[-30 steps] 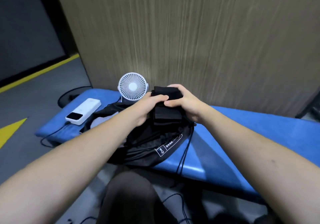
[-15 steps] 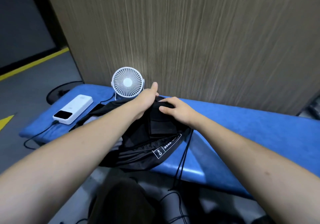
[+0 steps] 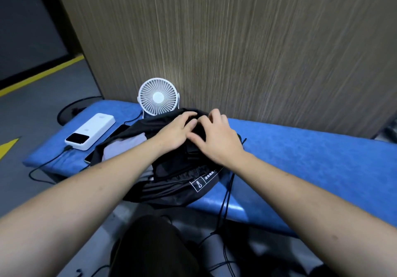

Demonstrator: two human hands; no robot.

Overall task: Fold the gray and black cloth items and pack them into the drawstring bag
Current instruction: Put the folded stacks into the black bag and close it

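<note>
The black drawstring bag [image 3: 171,188], with a white label near its mouth, lies on the blue padded bench [image 3: 311,158]. A folded black cloth [image 3: 193,151] sits in the bag's opening, mostly hidden under my hands. My left hand [image 3: 178,130] curls its fingers over the bag's far edge. Pressed down on the black cloth, my right hand [image 3: 219,141] touches fingertips with the left. A gray cloth [image 3: 131,143] shows at the bag's left side. The bag's cords [image 3: 227,193] hang over the bench's front edge.
A small white fan [image 3: 158,97] stands just behind the bag against the wood-grain wall. A white power bank [image 3: 90,130] with a cable lies at the bench's left end, a phone [image 3: 89,158] beside the bag. My dark-clothed knee [image 3: 150,248] is below.
The folded black cloth, held up above the bag a second ago, has gone down into the bag's opening. Both hands have lowered onto it and closed together.
</note>
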